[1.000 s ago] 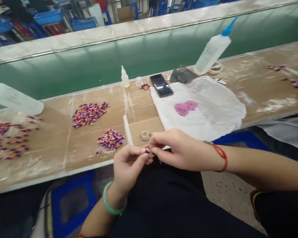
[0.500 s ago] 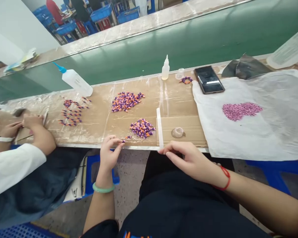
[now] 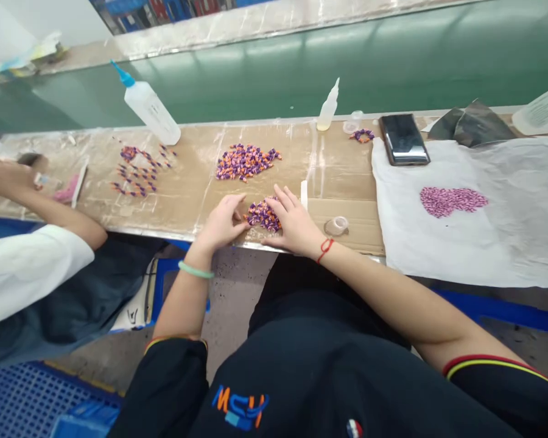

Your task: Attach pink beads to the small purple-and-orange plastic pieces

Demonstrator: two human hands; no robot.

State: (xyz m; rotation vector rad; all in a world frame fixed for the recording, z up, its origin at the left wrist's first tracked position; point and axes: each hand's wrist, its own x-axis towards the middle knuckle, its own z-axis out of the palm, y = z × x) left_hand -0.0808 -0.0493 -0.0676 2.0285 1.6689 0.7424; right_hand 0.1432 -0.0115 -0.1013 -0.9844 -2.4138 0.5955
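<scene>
Since the earlier frame, your hands have closed in on the near pile (image 3: 260, 216) of purple-and-orange pieces, left hand (image 3: 223, 224) at its nine o'clock and right hand (image 3: 296, 225) at its three, fingers spread and curved; whether either pinches a piece, I cannot tell. Judging progress, one ring (image 3: 361, 136) looks formed at two o'clock, while this pile and the far pile (image 3: 244, 163) at eleven remain loose.
</scene>
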